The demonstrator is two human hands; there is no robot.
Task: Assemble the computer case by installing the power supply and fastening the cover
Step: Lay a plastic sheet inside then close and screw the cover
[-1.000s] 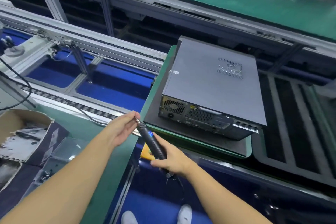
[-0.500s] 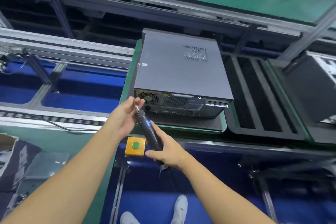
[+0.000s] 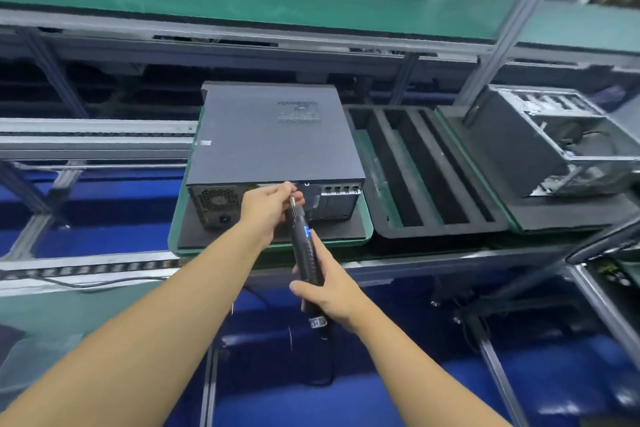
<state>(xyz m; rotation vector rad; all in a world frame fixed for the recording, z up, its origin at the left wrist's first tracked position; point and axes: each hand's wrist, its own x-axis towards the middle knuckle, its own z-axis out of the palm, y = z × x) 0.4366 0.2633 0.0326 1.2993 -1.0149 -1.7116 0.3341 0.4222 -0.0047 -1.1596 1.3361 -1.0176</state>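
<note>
Here, grips the electric screwdriver (image 3: 306,246) low on its black handle with the right hand (image 3: 329,295), fingers wrapped fully round, just in front of the computer case (image 3: 273,139), itself lying flat with cover up and rear panel toward the wearer. Points the tool's long axis up and away from the body, tip aimed at the upper edge of that rear panel near its middle. Pinches the bit end between thumb and fingertips of the left hand (image 3: 268,204), close against the panel; cannot tell contact between bit and case.
</note>
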